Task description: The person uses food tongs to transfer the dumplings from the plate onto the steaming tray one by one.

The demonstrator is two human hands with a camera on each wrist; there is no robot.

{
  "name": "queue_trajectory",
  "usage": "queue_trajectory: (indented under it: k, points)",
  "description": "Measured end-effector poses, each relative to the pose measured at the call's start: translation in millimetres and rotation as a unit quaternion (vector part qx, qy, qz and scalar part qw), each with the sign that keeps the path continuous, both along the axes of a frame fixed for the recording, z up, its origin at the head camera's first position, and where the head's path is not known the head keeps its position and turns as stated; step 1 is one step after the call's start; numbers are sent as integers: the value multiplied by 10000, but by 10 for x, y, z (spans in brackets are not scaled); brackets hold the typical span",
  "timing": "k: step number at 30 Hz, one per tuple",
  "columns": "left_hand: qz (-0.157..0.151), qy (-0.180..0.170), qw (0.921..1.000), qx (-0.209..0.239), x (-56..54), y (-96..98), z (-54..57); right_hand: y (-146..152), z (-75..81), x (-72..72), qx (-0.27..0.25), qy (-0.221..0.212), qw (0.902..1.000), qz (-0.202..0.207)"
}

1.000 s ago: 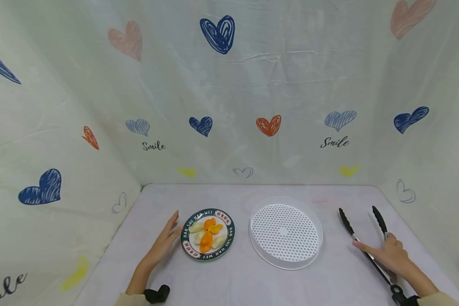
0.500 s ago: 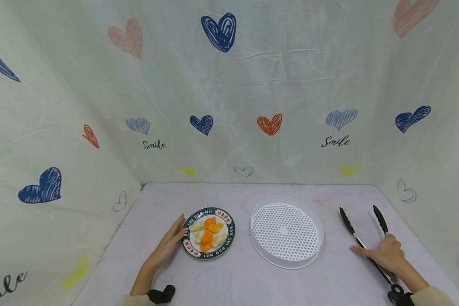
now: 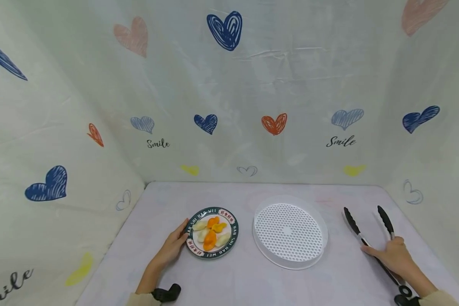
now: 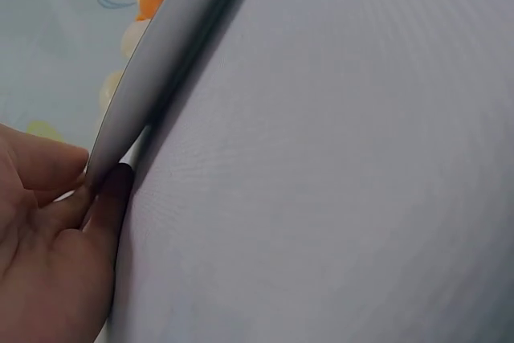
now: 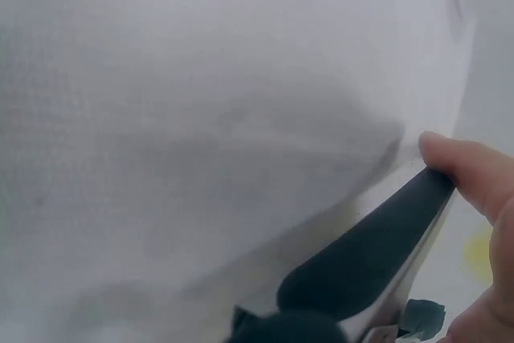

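Note:
My left hand [image 3: 171,247] pinches the near-left rim of a round plate [image 3: 231,240] with a dark green lettered border. In the left wrist view, fingertips lie on either side of the plate's edge [image 4: 157,70]. Several smooth orange and pale yellow pieces [image 3: 209,240] lie in the middle of the plate. On the right, my right hand [image 3: 395,257] grips a pair of tongs [image 3: 352,221] with black tips, its two arms spread apart. A dark handle [image 5: 369,251] runs under the thumb in the right wrist view.
Between the hands lies a round white tray full of holes [image 3: 288,231], set in a wider translucent rim. Everything stands on a pale table [image 3: 248,284]. A curtain printed with hearts [image 3: 274,124] hangs behind and at the sides.
My left hand has come in to the right, from beside the plate onto its rim. The right hand stays on the tongs. The whole view has shifted slightly.

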State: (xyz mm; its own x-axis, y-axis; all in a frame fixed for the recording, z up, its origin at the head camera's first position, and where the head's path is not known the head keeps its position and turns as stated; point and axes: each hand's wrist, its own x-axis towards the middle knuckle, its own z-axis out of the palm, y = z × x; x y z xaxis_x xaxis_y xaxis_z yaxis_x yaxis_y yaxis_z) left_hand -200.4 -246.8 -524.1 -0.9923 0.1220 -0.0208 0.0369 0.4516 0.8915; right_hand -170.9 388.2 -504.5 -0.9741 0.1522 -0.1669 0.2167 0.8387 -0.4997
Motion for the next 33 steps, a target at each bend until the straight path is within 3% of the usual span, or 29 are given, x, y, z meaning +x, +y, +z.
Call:
queue_trajectory:
  k: [13,25,33]
  points:
    - [157,-48,9999,-26,2,-4,-32,-147,262,19,13,303,9988,389]
    - [190,-245,9993,187,10,-1,-77,-525,457,226,-776,781,9937,192]
    - [283,-248,9991,192,-10,-1,-92,-817,591,255,-1011,898,9897,474]
